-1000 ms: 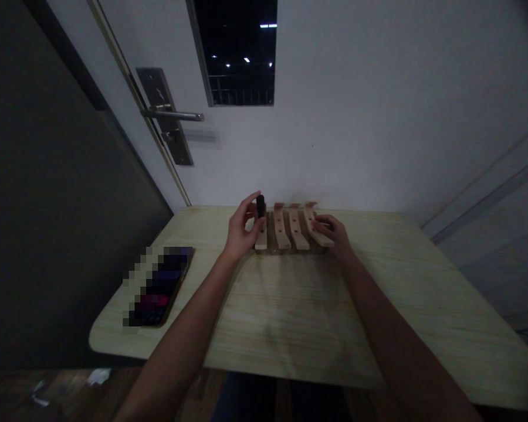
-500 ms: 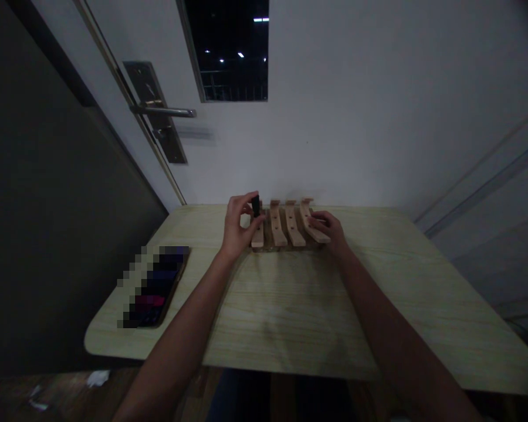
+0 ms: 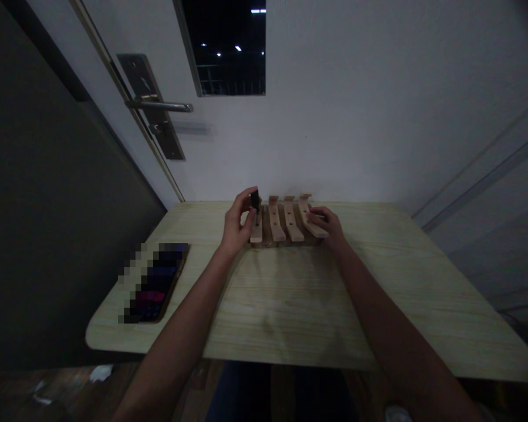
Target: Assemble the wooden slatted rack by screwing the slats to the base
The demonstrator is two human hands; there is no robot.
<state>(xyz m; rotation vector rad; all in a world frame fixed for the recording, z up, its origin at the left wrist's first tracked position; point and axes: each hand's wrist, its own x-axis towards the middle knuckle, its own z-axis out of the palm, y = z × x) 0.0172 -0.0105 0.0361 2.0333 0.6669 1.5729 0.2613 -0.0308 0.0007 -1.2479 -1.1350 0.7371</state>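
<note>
My left hand [image 3: 238, 224] pinches a short black-handled screwdriver [image 3: 254, 200], upright over the leftmost wooden hook [image 3: 256, 235]. A thin dark shaft seems to reach down to the hook's face; its tip is too small to make out. My right hand [image 3: 328, 221] grips the rightmost wooden hook [image 3: 307, 217], which sits at a slant. Between them stand two more curved hooks [image 3: 274, 220], each with dark holes. All rest on a brownish base board [image 3: 268, 242], partly hidden beneath them.
The pale wood-grain table [image 3: 286, 305] has a rounded front left corner. A phone [image 3: 162, 287] with a partly pixelated screen lies on its left side. Behind the table rises a white door with a metal handle [image 3: 162, 106] and a dark window [image 3: 229, 47].
The view has tilted slightly. My left thumb and fingers have shifted on the black screwdriver, which stays above the leftmost hook. My right hand keeps its place on the rightmost hook.
</note>
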